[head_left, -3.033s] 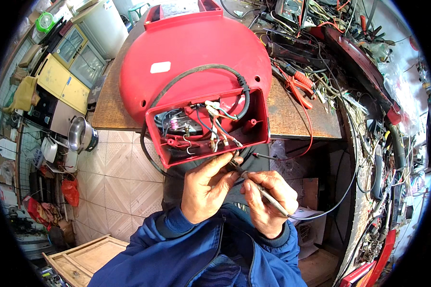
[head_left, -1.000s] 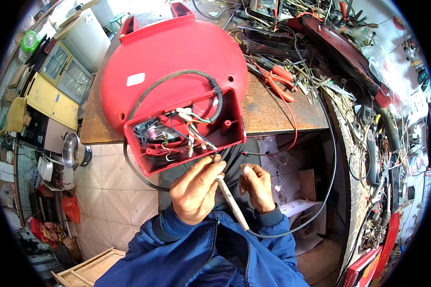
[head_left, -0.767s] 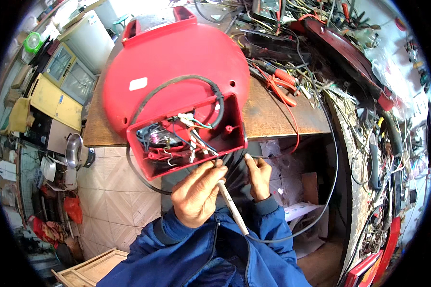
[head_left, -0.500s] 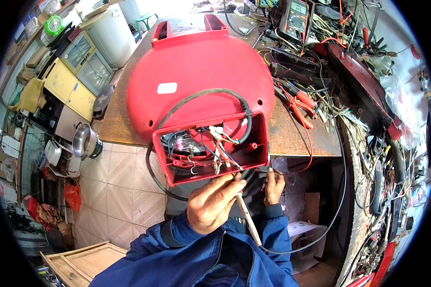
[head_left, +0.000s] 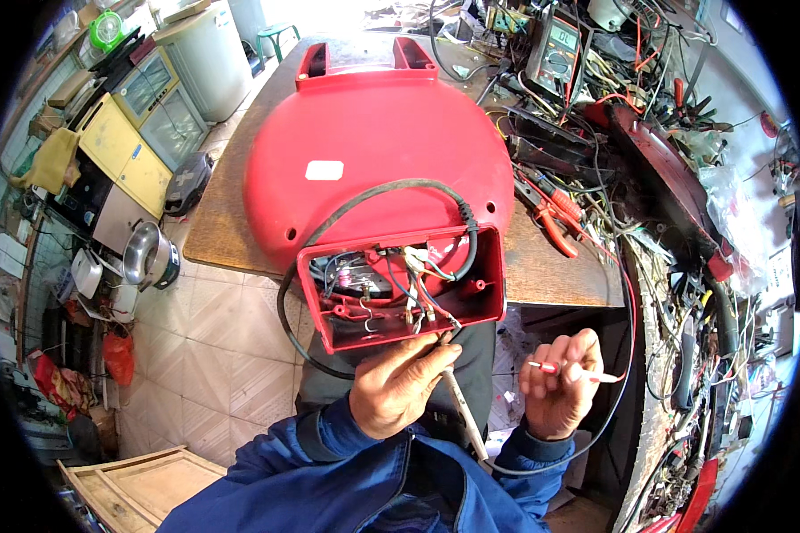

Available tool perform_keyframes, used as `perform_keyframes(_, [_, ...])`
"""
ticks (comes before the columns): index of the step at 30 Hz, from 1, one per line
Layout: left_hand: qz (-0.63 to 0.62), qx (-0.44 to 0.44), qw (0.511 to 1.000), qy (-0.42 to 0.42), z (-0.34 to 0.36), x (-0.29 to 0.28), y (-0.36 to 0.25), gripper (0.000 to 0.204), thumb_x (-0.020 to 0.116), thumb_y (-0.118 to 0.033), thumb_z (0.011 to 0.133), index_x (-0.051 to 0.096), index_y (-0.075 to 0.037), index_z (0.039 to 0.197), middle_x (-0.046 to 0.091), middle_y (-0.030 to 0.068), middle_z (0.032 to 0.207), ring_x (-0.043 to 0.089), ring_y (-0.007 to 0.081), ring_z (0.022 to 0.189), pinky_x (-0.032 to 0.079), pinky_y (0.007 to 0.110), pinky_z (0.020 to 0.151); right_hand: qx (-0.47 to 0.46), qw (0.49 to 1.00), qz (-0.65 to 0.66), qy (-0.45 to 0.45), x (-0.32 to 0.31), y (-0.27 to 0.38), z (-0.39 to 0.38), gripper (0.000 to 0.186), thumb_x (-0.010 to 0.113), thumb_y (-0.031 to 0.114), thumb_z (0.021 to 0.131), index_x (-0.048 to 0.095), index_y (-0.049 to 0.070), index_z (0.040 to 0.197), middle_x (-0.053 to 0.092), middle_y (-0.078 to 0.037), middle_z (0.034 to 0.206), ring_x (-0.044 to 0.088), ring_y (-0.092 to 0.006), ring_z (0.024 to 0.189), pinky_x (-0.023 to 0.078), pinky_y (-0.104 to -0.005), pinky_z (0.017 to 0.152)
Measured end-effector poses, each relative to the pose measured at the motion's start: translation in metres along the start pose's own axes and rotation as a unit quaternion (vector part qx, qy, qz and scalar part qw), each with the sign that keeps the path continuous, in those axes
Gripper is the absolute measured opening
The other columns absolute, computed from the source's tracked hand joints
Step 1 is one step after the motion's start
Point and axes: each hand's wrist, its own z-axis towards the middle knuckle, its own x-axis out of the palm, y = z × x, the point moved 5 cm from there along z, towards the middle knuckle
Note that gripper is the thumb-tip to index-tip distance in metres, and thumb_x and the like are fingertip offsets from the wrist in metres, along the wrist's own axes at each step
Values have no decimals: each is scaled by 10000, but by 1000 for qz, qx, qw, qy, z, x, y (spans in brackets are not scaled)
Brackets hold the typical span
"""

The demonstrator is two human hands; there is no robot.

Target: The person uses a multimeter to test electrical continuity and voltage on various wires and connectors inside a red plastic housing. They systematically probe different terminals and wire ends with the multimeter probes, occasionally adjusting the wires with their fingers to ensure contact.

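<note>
A round red plastic appliance housing (head_left: 382, 133) lies on the wooden table, its rectangular wiring box (head_left: 493, 302) facing me. Loose wires (head_left: 411, 284) and white connectors show inside that box. My left hand (head_left: 398, 386) is closed at its lower edge, fingertips pinched by a wire end. From under those fingers runs a whitish rod (head_left: 464, 410) with a black cable; whether it is a probe or another tool, I cannot tell. My right hand (head_left: 560, 386), raised right of the box, is closed on a red test probe (head_left: 549, 367), its tip pointing left.
A multimeter (head_left: 556, 55) stands among tangled cables at the back right. Red-handled pliers (head_left: 556, 226) lie on the table (head_left: 587, 284) beside the housing. A thick black cord (head_left: 284, 311) loops around the box. On the left are a metal pot (head_left: 147, 253) and yellow cabinets (head_left: 124, 147).
My right hand has moved right, away from the box corner, bringing the red probe into plain view. My left hand stays at the box edge. The whole view has shifted slightly.
</note>
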Motion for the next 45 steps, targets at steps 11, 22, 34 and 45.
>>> perform_keyframes(11, [5,7,1000,-2,-1,-3,1,458,741,102,720,722,-33,1157,689,177,1149,705,335,1006,576,384,851,87,928,-330,148,80,24,30,213,787,27,800,735,-44,993,743,-153,919,720,-192,785,566,-288,726])
perform_keyframes(22, [12,2,999,33,0,-4,-1,425,719,87,758,701,-29,1167,679,177,1134,689,350,998,566,408,850,-100,853,-449,248,94,24,37,183,780,66,820,706,-29,957,719,-222,1056,734,-307,931,582,-344,798])
perform_keyframes(34, [22,22,999,-19,10,-5,-7,403,684,132,729,746,-38,1089,726,162,1045,725,317,946,591,381,843,-72,872,-415,248,95,23,37,188,739,38,888,688,-31,1055,733,-187,1083,733,-254,986,585,-328,839])
perform_keyframes(45, [44,18,998,43,5,-7,-13,302,552,93,818,684,99,1090,682,275,1048,672,439,997,549,454,903,-111,869,-421,234,95,27,39,197,748,36,881,694,-40,1054,740,-169,1070,735,-266,985,595,-333,842])
